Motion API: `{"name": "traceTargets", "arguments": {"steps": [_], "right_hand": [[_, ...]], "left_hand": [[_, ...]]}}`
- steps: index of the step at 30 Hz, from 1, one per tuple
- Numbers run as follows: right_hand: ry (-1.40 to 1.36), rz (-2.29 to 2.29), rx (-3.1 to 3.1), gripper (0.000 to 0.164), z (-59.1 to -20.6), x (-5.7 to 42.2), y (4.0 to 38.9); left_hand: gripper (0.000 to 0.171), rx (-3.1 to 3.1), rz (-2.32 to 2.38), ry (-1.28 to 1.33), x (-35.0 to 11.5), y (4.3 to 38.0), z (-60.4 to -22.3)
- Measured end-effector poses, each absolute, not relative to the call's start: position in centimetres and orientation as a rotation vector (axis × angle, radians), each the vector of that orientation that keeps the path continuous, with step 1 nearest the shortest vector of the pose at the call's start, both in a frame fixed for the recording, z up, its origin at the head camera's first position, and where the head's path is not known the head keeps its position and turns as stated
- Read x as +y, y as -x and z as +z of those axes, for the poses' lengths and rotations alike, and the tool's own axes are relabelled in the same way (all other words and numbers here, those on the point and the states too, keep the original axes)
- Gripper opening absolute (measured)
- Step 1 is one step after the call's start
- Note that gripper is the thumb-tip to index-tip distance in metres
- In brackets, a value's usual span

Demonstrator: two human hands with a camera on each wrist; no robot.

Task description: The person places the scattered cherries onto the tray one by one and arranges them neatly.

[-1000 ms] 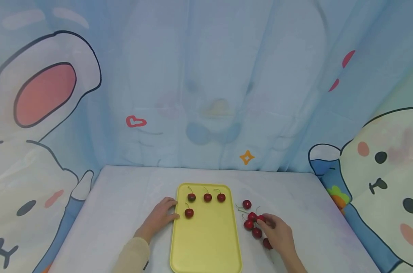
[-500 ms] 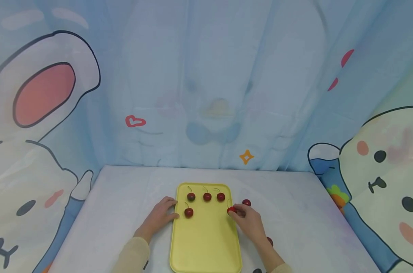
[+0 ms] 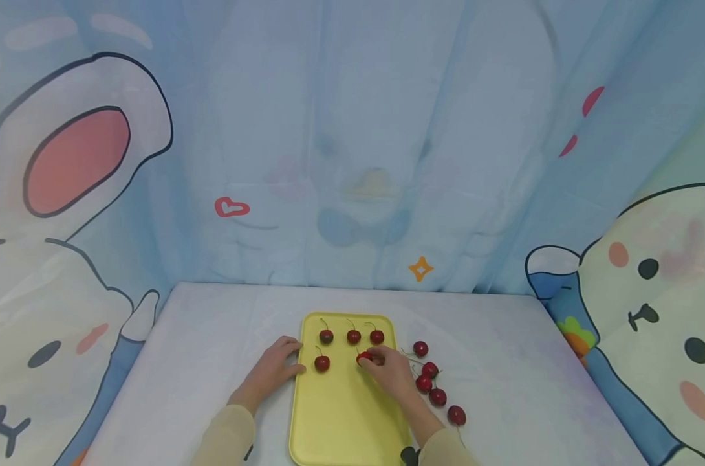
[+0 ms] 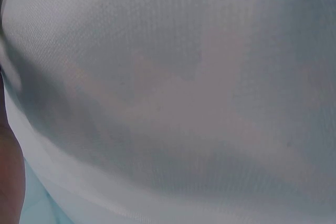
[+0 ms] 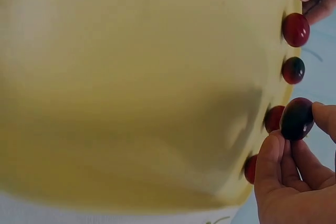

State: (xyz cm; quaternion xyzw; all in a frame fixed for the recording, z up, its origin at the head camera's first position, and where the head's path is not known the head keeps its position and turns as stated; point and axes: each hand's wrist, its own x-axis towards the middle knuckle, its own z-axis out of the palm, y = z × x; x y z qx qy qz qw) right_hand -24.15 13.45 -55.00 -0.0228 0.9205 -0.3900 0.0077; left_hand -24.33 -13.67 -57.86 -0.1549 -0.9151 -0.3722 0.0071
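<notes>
In the head view my right hand (image 3: 390, 370) pinches a red cherry (image 3: 363, 358) between thumb and fingers, over the yellow tray (image 3: 349, 414). The right wrist view shows the held cherry (image 5: 297, 119) up close; it looks dark there. Three cherries line the tray's far end, among them the far-left cherry (image 3: 326, 336). A single cherry (image 3: 322, 364) lies below that one. My left hand (image 3: 273, 367) rests against the tray's left edge, thumb and fingers spread along the rim. The left wrist view catches only part of a finger (image 4: 10, 177).
Several loose cherries (image 3: 438, 397) with stems lie on the white tabletop (image 3: 504, 362) right of the tray. A blue cartoon-print curtain (image 3: 364, 129) hangs behind the table.
My right hand has picked a cherry from the loose group and carried it left, across the tray's right rim to above its middle. My left hand has stayed in place.
</notes>
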Motion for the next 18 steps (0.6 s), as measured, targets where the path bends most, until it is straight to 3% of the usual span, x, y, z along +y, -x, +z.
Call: {"name": "traceTargets", "arguments": {"steps": [18], "right_hand": [[0.223,-1.119,2.953,0.026,-56.9,11.3,24.6]], "left_hand": [[0.046,-2.864,-1.148,0.492,-13.7,24.4,-57.8]]}}
